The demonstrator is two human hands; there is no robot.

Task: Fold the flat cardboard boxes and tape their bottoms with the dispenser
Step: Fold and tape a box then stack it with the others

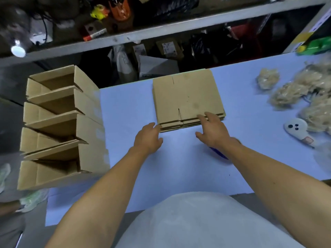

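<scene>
Across the blue surface (125, 108), both hands, left hand (147, 137) and right hand (213, 130), are reaching with spread fingers to the near edge of the flat box stack (188, 97), seemingly to lift the top one for folding.

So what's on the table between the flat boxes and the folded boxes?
Nothing: the head view shows only bare blue table between the flat boxes and the folded boxes.

A packing workroom or small warehouse, by the look of it; left of the left hand (148, 138) stands a row of folded cardboard boxes (59, 122), and beyond both hands a stack of flat boxes (188, 97) lies on the blue table (125, 108). Farther off, grey metal shelving (143, 33) holds cluttered parcels and bags; right of the right hand (213, 131) lie bagged bundles of pale fibre (286, 93).
</scene>
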